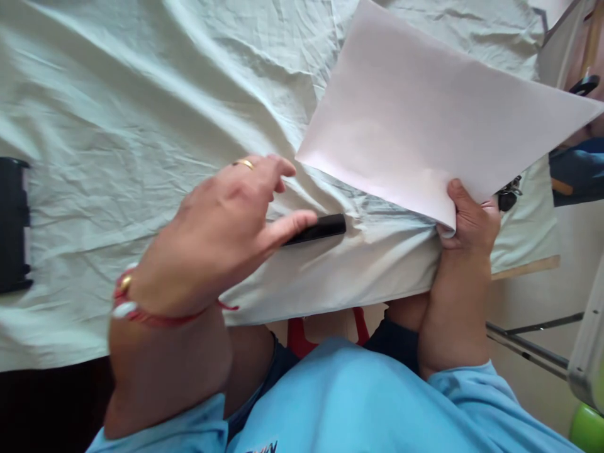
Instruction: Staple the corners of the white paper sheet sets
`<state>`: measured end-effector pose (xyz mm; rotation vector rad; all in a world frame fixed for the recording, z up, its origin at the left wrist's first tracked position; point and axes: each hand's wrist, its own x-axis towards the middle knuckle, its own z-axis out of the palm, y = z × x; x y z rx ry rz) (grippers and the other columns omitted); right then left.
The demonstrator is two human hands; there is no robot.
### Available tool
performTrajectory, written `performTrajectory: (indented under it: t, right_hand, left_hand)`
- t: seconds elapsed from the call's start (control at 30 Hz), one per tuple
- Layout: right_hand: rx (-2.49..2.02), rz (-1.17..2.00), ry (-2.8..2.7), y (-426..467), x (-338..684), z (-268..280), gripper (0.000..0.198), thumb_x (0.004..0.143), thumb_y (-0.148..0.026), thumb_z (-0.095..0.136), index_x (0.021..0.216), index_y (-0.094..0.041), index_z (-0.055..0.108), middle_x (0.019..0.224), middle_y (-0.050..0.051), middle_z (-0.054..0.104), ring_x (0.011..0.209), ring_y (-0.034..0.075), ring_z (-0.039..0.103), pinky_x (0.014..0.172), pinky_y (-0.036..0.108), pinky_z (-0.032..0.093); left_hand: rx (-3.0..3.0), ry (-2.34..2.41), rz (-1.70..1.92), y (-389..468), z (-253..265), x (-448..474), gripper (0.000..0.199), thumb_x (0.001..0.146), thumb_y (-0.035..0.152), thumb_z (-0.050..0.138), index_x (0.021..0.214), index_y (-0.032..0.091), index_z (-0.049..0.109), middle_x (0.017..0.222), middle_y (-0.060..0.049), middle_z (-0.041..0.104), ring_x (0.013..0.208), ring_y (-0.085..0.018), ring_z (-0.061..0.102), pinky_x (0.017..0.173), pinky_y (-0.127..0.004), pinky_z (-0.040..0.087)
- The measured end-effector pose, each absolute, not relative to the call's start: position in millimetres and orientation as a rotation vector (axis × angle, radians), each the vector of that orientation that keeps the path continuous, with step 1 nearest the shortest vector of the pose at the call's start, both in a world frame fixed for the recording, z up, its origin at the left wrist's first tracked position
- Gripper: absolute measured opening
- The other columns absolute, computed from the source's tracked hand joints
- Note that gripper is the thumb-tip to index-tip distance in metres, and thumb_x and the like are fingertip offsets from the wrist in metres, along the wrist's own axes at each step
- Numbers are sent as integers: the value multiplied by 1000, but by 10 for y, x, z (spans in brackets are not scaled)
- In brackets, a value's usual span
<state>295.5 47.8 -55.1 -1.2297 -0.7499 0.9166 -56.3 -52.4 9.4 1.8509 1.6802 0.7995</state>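
Observation:
White paper [425, 113], blank on the side that shows, is in my right hand [474, 220]. The thumb presses on its near corner, which curls over, and the other fingers are hidden beneath. My left hand [226, 220] is above the cloth with thumb and fingers apart and nothing between them. Just under its thumb lies a slim black oblong object [330, 228], partly covered by the hand. From this angle I cannot tell its kind, nor whether the thumb touches it.
A wrinkled pale green cloth [117, 107] covers the table. At the left edge rests a black plastic item [14, 226], partly out of frame. Keys [512, 189] lie beyond my right hand. A metal frame [528, 346] stands at the right, and a red seat [299, 336] shows below me.

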Motion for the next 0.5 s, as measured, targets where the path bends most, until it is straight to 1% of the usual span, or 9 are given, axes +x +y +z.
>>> performTrajectory:
  t: [0.07, 0.17, 0.2, 0.3, 0.43, 0.5]
  right_hand:
    - [-1227, 904, -743, 489, 2953, -560, 54, 67, -28, 108, 109, -13, 79, 111, 7, 86, 102, 18, 82, 100, 33, 76]
    - [-1221, 902, -739, 499, 2962, -571, 57, 66, -26, 108, 113, -13, 78, 115, 7, 86, 103, 18, 82, 102, 34, 75]
    - [-1218, 898, -732, 500, 2965, -572, 59, 66, -26, 109, 115, -13, 78, 118, 7, 86, 104, 18, 83, 104, 35, 75]
    - [-1218, 907, -732, 496, 2969, -577, 63, 65, -26, 109, 119, -14, 79, 120, 6, 86, 105, 19, 83, 106, 36, 75]
    - [-1239, 918, -811, 474, 2960, -588, 53, 65, -31, 111, 106, -14, 81, 108, 6, 85, 105, 18, 83, 106, 32, 74]
    - [-1241, 926, -856, 458, 2953, -589, 51, 66, -35, 111, 103, -14, 82, 107, 7, 85, 105, 18, 82, 106, 31, 73]
  left_hand:
    - [1970, 1626, 579, -597, 188, -497, 41, 91, 51, 92, 126, 37, 77, 114, -8, 76, 113, -42, 75, 106, -56, 60]
    - [2095, 1608, 306, -604, 154, -425, 15, 96, 40, 80, 109, 34, 79, 105, -8, 77, 108, -40, 76, 101, -54, 61]
    - [2116, 1619, 272, -588, 120, -431, 10, 97, 36, 76, 106, 33, 79, 103, -8, 78, 105, -39, 77, 98, -52, 62]
    - [2131, 1665, 305, -533, 50, -565, 13, 97, 35, 69, 105, 36, 80, 104, -7, 80, 102, -38, 77, 92, -49, 63]
    - [2094, 1673, 368, -489, 74, -854, 23, 92, 38, 74, 114, 38, 83, 112, -5, 84, 95, -37, 75, 90, -50, 60]
    - [2085, 1713, 378, -480, 99, -949, 25, 92, 38, 74, 115, 38, 84, 112, -4, 85, 95, -37, 75, 89, -50, 59]
